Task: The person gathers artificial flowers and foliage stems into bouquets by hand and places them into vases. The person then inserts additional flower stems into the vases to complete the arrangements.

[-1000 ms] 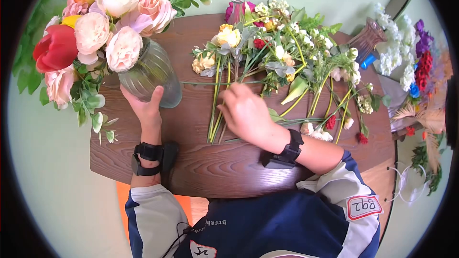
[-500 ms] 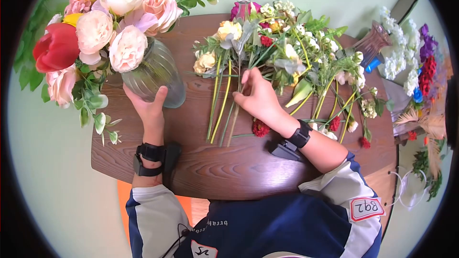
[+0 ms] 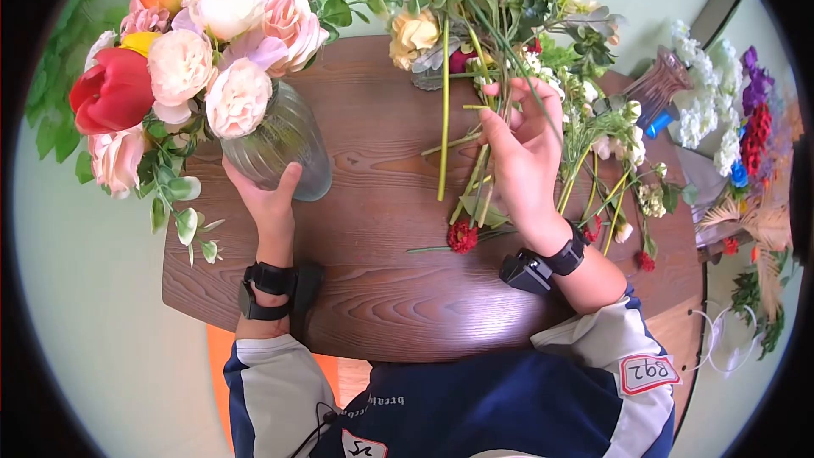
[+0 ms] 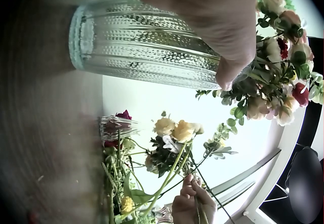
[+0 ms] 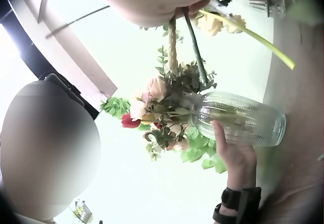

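On the left of the head view, a ribbed clear glass vase [image 3: 297, 153] holds a full bouquet [image 3: 182, 64] of pale pink roses, a red tulip and trailing leaves. My left hand [image 3: 270, 203] grips the vase, thumb on the near side. The left wrist view shows that hand [image 4: 212, 21] wrapped around its upper part. My right hand [image 3: 530, 157] holds a bunch of stems bearing yellow roses [image 3: 415, 34] and grey-green leaves, raised above the table. In the right wrist view, cut stem ends [image 5: 172, 47] stick out below the fingers.
Loose white flowers [image 3: 632, 140] and green stems lie on the right of the brown wooden table [image 3: 373, 297]. A red flower [image 3: 462, 236] lies near the middle. A pinkish glass vase [image 3: 661, 80] leans at the right edge, with more white flowers [image 3: 695, 110] beyond it.
My right hand has gathered the yellow-rose stems, lifted them off the table and moved right. A red flower is now uncovered below. My left hand still grips the vase.
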The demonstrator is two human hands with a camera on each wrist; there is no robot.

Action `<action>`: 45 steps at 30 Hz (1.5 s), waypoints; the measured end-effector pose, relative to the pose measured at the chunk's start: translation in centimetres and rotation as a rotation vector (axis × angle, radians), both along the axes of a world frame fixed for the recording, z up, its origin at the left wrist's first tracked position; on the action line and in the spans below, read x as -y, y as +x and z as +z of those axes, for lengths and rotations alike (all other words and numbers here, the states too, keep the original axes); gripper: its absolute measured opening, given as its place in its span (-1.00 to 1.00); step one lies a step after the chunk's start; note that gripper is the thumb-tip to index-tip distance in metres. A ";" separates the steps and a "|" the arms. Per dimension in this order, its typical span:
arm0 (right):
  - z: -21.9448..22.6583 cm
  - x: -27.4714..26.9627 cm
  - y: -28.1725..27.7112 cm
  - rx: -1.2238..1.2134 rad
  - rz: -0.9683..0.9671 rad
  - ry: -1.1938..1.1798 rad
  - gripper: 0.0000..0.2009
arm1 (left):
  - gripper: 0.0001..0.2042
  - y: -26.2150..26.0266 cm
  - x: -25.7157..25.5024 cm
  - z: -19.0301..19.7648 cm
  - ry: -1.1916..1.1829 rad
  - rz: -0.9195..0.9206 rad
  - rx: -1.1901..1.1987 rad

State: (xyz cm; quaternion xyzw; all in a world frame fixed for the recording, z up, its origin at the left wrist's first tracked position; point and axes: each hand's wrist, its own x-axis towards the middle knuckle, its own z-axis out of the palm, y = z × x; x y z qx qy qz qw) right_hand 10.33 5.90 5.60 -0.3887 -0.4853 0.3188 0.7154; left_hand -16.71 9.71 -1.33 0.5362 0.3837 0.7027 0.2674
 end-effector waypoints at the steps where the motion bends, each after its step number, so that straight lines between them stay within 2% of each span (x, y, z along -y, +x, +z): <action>1: 0.1 0.1 0.0 -0.001 -0.001 0.001 -0.58 | -0.11 0.0 0.0 0.0 -0.001 0.001 0.003; 7: -0.2 0.2 -0.5 0.025 0.008 0.056 -0.68 | -0.12 0.0 0.0 0.2 0.016 0.005 -0.023; 9: -0.5 0.1 -0.7 0.347 -0.033 0.105 -0.76 | -0.12 0.0 0.0 0.2 0.011 -0.001 -0.015; 10: -0.8 -0.1 -0.3 0.665 -0.165 0.132 -0.82 | -0.11 0.0 0.0 0.1 0.006 -0.006 -0.007; 11: -0.5 0.4 -0.6 0.738 -0.112 0.029 -0.89 | -0.11 0.0 0.0 0.0 0.006 -0.005 -0.006; 13: -1.7 0.3 -0.5 1.059 -0.140 0.166 -0.91 | -0.11 0.0 0.0 -0.1 0.005 -0.007 0.000; 14: -2.2 0.0 -0.8 1.084 -0.134 0.258 -0.89 | -0.11 -0.1 0.0 -0.1 0.006 -0.007 -0.003; 19: -2.6 0.2 -1.1 1.152 -0.085 0.227 -0.93 | -0.19 -0.2 0.1 -0.4 0.023 -0.012 -0.017; 21: -2.4 -0.2 -1.2 1.044 -0.176 0.291 -0.91 | -0.19 -0.2 0.0 -0.4 0.026 -0.008 -0.026; 22: -1.9 0.1 -0.8 1.129 -0.155 0.203 -0.76 | -0.19 -0.1 0.0 -0.4 0.029 -0.005 -0.036; 23: -1.7 -0.1 -0.8 1.129 -0.157 0.204 -0.76 | -0.19 -0.1 0.0 -0.3 0.031 -0.005 -0.036; 25: -1.4 -0.7 -0.8 1.248 -0.402 0.296 -0.55 | -0.21 0.1 0.1 -0.2 0.031 -0.017 -0.013; 26: -1.8 -0.6 -0.5 1.362 -0.382 0.180 -0.37 | -0.21 0.1 0.1 -0.1 0.032 -0.017 -0.012; 27: -2.5 -0.6 -0.3 1.362 -0.382 0.181 -0.37 | -0.21 0.1 0.1 -0.1 0.032 -0.019 -0.012; 29: -4.0 -0.9 0.0 1.564 -0.215 -0.202 -0.31 | -0.21 0.0 0.0 -0.2 0.033 -0.020 -0.013; 30: -4.7 -1.1 0.3 1.660 -0.230 -0.195 -0.32 | -0.21 -0.1 0.0 -0.3 0.030 -0.013 -0.014; 33: -4.1 -1.3 0.4 1.623 -0.148 -0.235 -0.42 | -0.16 -0.1 -0.1 -0.2 0.016 -0.009 -0.012; 34: -3.8 -1.1 0.3 1.605 -0.162 -0.187 -0.64 | -0.10 -0.1 -0.1 -0.1 -0.004 -0.014 -0.011; 35: -3.9 -1.0 0.3 1.605 -0.164 -0.185 -0.64 | -0.10 0.1 0.0 -0.1 -0.002 -0.015 -0.010; 37: -4.0 -0.8 0.1 1.500 -0.094 0.041 -0.80 | -0.22 0.2 0.0 -0.1 0.046 -0.014 -0.004; 38: -3.7 -0.4 -0.4 1.462 -0.087 0.067 -0.86 | -0.22 0.1 0.0 -0.1 0.048 -0.014 -0.004; 39: -3.2 -0.1 -0.8 1.463 -0.087 0.069 -0.86 | -0.21 0.1 -0.1 -0.1 0.044 -0.018 -0.008; 41: -2.0 0.7 -1.4 1.441 -0.121 0.221 -0.88 | -0.21 0.0 0.0 -0.1 0.039 -0.020 -0.010; 43: -1.6 1.1 -1.6 1.474 -0.098 0.191 -0.86 | -0.20 0.1 0.0 -0.1 0.044 -0.015 -0.014; 45: -1.2 0.9 -1.7 1.306 -0.255 0.270 -0.74 | -0.19 0.0 0.0 -0.3 0.039 -0.020 -0.010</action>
